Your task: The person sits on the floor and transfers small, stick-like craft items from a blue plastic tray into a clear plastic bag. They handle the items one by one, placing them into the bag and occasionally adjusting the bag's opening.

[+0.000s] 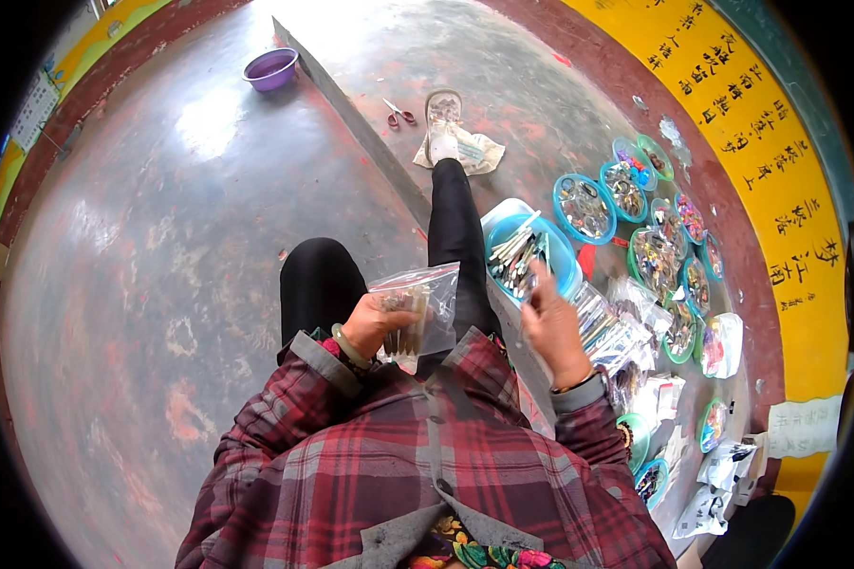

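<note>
My left hand (378, 324) is closed on a clear zip bag (436, 299) in front of my lap. Several slim brownish sticks stand inside the bag, partly covered by my fingers. To the right, my right hand (552, 327) is at the near right edge of a blue basin (567, 256), with its fingers stretched toward the basin and slightly blurred. Nothing shows in its fingers. Slim pen-like sticks (514, 254), white, black and pale, lie piled in the basin. A white container (505, 209) shows behind and under the basin.
Clear packets of sticks (603, 327) lie right of my right hand. Several round baskets of small items, one blue-rimmed (584, 209), stand farther right. Red-handled scissors (400, 116) lie near my foot on a pale sack (479, 156). A purple basin (270, 71) is far left beyond a floor ledge (351, 119).
</note>
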### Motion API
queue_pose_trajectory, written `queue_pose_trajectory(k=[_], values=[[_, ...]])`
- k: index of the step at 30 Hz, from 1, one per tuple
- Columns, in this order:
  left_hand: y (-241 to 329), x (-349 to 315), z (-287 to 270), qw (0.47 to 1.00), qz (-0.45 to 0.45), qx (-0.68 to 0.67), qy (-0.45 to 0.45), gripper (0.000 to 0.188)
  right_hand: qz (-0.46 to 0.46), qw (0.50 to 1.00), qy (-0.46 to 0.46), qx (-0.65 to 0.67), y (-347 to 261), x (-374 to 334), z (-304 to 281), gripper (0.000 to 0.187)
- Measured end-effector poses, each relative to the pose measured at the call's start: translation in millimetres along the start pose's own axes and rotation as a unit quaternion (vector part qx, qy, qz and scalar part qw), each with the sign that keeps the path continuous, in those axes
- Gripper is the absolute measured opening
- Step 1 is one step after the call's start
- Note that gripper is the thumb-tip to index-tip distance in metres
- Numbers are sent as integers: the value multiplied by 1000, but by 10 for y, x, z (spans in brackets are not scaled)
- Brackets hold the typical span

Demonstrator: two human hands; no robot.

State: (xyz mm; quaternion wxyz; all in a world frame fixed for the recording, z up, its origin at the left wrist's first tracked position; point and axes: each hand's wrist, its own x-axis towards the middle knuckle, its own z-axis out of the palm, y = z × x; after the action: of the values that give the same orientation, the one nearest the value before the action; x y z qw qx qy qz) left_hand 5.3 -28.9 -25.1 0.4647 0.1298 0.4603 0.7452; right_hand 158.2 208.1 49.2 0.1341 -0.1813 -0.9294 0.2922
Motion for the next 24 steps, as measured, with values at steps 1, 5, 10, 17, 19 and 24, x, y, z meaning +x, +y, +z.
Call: queue_pose_trajectory(k=[1, 5, 10, 17, 19, 24], values=[[5, -2, 20, 1000, 4, 7, -5, 25, 42, 997, 14, 56, -71, 68, -102, 55], [44, -28, 61, 998, 2, 41, -46, 32, -71, 925, 93, 362, -362, 235, -324, 55], [0, -45, 56, 996, 0, 63, -56, 37, -138, 851, 72, 501, -783, 307, -192, 54], [21, -61, 62, 995, -10, 71, -66, 35, -126, 890, 30, 436, -750, 381, 86, 48], [82, -87, 103, 996, -21, 67, -60, 34, -111, 907, 20, 406, -741, 398, 101, 47], [59, -54, 66, 997, -21, 47, -55, 36, -78, 939, -12, 336, -697, 438, 140, 50]])
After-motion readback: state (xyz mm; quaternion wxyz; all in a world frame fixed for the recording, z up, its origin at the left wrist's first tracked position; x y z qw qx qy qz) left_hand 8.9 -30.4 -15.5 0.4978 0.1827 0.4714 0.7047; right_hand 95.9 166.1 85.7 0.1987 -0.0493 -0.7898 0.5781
